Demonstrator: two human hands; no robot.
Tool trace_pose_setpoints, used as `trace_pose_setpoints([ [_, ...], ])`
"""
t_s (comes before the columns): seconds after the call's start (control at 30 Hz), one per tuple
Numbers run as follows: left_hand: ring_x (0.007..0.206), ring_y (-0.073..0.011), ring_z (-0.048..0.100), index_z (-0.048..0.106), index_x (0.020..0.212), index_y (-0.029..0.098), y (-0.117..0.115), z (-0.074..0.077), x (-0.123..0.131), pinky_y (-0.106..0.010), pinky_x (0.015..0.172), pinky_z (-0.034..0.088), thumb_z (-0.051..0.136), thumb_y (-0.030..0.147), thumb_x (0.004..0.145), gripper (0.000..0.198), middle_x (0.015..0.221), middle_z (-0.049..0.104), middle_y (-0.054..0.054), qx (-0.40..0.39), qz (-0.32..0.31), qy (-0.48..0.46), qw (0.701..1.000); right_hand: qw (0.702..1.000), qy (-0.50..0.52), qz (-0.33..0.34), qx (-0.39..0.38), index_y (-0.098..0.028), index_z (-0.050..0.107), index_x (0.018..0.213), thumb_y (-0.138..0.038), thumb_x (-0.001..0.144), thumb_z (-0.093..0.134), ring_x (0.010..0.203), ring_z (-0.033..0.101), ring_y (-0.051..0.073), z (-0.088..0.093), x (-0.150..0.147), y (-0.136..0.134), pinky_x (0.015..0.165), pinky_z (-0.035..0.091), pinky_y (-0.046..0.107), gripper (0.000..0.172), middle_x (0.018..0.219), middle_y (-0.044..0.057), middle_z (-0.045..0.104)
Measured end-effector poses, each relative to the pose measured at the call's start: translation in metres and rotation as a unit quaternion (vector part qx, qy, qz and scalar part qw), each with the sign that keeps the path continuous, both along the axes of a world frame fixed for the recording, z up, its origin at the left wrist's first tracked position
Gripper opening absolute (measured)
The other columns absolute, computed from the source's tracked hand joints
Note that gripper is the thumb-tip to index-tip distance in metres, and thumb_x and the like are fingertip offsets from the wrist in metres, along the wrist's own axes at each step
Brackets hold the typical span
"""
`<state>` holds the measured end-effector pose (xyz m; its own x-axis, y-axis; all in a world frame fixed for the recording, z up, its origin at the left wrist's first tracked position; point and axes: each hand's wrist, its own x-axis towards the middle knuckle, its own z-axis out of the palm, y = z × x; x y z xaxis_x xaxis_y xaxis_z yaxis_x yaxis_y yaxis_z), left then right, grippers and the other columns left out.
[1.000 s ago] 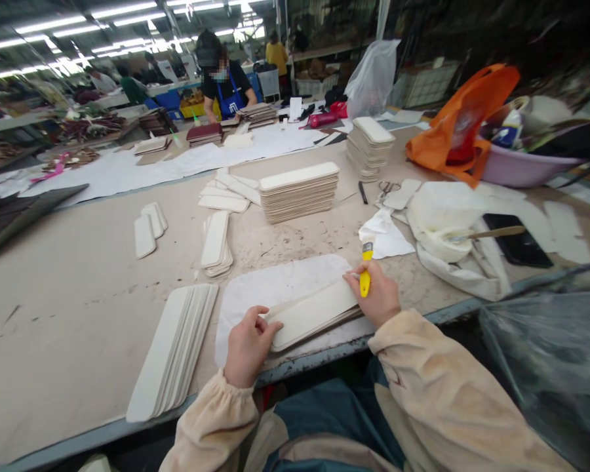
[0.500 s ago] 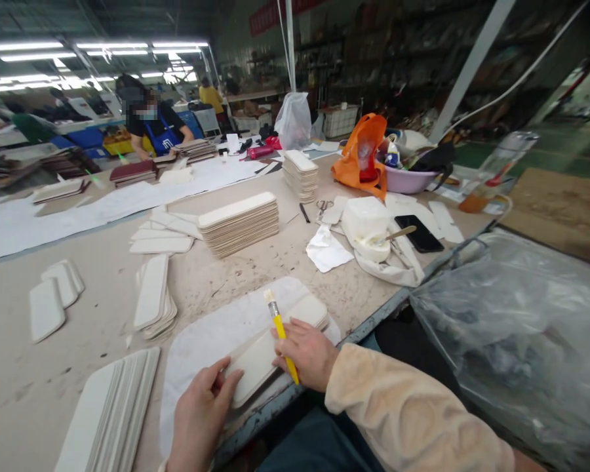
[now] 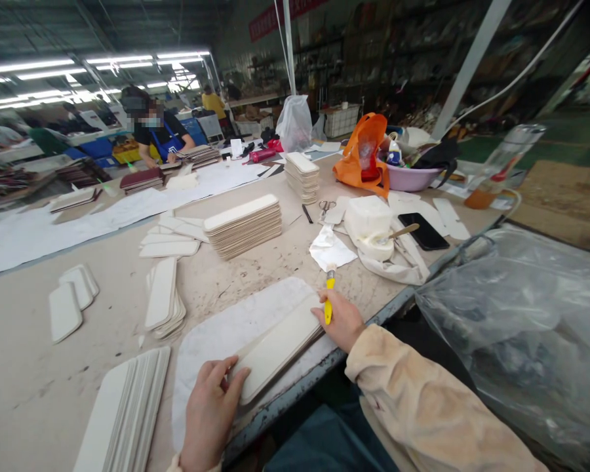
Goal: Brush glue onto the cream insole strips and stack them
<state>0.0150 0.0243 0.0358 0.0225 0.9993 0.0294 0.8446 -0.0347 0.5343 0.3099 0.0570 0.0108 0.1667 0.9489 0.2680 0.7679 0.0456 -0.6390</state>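
Observation:
A long white panel with rounded ends (image 3: 278,347) lies slantwise on a white sheet (image 3: 201,344) near the table's edge, with another piece partly showing beneath it. At its near left end my left hand (image 3: 215,400) grips the panel between thumb and fingers. My right hand (image 3: 344,316) is closed around a yellow-handled paintbrush (image 3: 330,295), bristles pointing away from me. That hand is at the panel's far right end, and its thumb side seems to touch it. Beyond the brush, a tub of white paste (image 3: 376,246) with a wooden stick (image 3: 404,231) rests beside a crumpled white paper (image 3: 330,250).
Stacks of similar panels stand at the near left (image 3: 122,406), mid-left (image 3: 163,298) and behind (image 3: 243,226). A phone (image 3: 423,231), scissors (image 3: 327,207), an orange bag (image 3: 361,154) and a purple basin (image 3: 410,179) lie farther right. Clear plastic (image 3: 511,314) hangs beside the table. A co-worker (image 3: 160,134) works across.
My right hand has moved right and away along the panel with the brush, off its middle to its far end. My left hand stays at the near end. The view has shifted slightly.

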Motion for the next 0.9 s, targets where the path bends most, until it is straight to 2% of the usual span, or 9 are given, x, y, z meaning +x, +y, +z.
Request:
trace_pose_setpoints([
  [0.1,0.068,-0.0192,0.057,0.068,0.095,0.020,0.001,-0.005,-0.002,-0.037,0.069,0.051,0.053,0.058,0.078,0.044,0.090,0.059,-0.006,0.014,-0.005,-0.007,1.000,0.999,0.033,-0.016,0.015,-0.024,0.048,0.092,-0.027,0.079,0.060,0.093,0.063,0.025,0.000,-0.001,0.003,0.081,0.049,0.039,0.018,0.095,0.006,0.065],
  [0.23,0.082,-0.0224,0.060,0.067,0.095,0.020,0.001,-0.009,-0.004,-0.039,0.076,0.051,0.055,0.053,0.080,0.038,0.096,0.059,-0.007,0.047,-0.027,-0.012,0.998,0.994,0.094,-0.025,0.058,-0.024,0.047,0.091,-0.033,0.079,0.059,0.084,0.063,0.023,0.003,-0.001,0.004,0.076,0.049,0.038,0.020,0.092,0.004,0.065],
  [0.4,0.091,-0.0252,0.058,0.064,0.088,0.020,0.003,-0.006,-0.003,-0.042,0.082,0.048,0.059,0.043,0.080,0.024,0.092,0.061,-0.007,0.068,-0.056,-0.002,0.996,0.976,0.191,-0.006,0.101,-0.024,0.044,0.089,-0.037,0.078,0.066,0.076,0.062,0.019,0.011,-0.002,0.006,0.073,0.049,0.034,0.027,0.089,0.003,0.064],
  [0.63,0.091,-0.0254,0.056,0.058,0.080,0.020,0.002,0.002,0.001,-0.043,0.084,0.045,0.062,0.037,0.077,0.017,0.090,0.060,-0.006,0.056,-0.064,-0.008,0.996,0.944,0.318,0.025,0.082,-0.025,0.042,0.090,-0.036,0.075,0.072,0.074,0.058,0.015,0.021,-0.003,0.013,0.071,0.047,0.030,0.036,0.088,-0.001,0.061],
  [0.8,0.081,-0.0230,0.057,0.056,0.075,0.021,0.000,0.007,0.002,-0.038,0.077,0.045,0.065,0.040,0.075,0.021,0.080,0.060,-0.003,0.026,-0.042,-0.073,0.996,0.911,0.404,0.044,0.077,-0.025,0.040,0.088,-0.034,0.074,0.074,0.069,0.053,0.013,0.029,-0.005,0.015,0.066,0.044,0.027,0.038,0.083,-0.003,0.057],
  [0.9,0.070,-0.0188,0.057,0.056,0.077,0.021,-0.004,0.013,0.004,-0.031,0.069,0.045,0.069,0.042,0.072,0.025,0.070,0.058,0.001,-0.039,0.006,-0.174,0.984,0.886,0.453,0.057,0.077,-0.025,0.040,0.087,-0.033,0.073,0.075,0.066,0.050,0.011,0.040,-0.004,0.016,0.062,0.042,0.025,0.039,0.080,-0.005,0.054],
])
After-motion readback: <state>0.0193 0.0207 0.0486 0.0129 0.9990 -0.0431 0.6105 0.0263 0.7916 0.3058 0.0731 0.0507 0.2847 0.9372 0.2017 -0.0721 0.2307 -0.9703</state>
